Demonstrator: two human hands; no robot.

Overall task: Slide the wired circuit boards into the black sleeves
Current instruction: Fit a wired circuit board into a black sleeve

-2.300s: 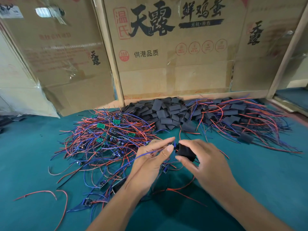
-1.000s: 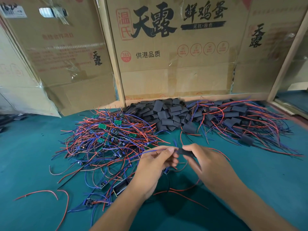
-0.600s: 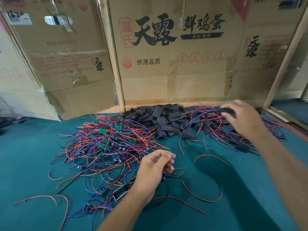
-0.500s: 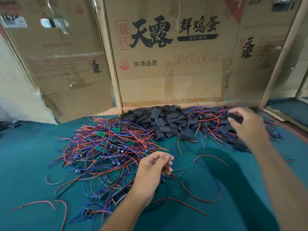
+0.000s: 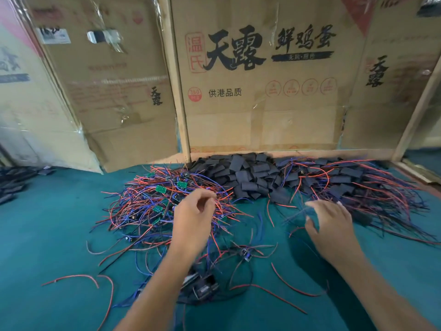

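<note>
While both hands [image 5: 193, 218] [image 5: 331, 225] hover open, empty | wire tangle [image 5: 148, 206] left | sleeve pile [image 5: 245, 173] behind

Teal tabletop [image 5: 55, 225], felt-like surface. Flattened cardboard boxes [image 5: 262, 96] stand upright along its far edge, printed with black and red Chinese characters. Pale wooden posts [image 5: 177, 91] divide the panels. Clear tape [image 5: 105, 38] and plastic film on the left panel. White sticker [image 5: 53, 35] upper left, illegible.
</note>
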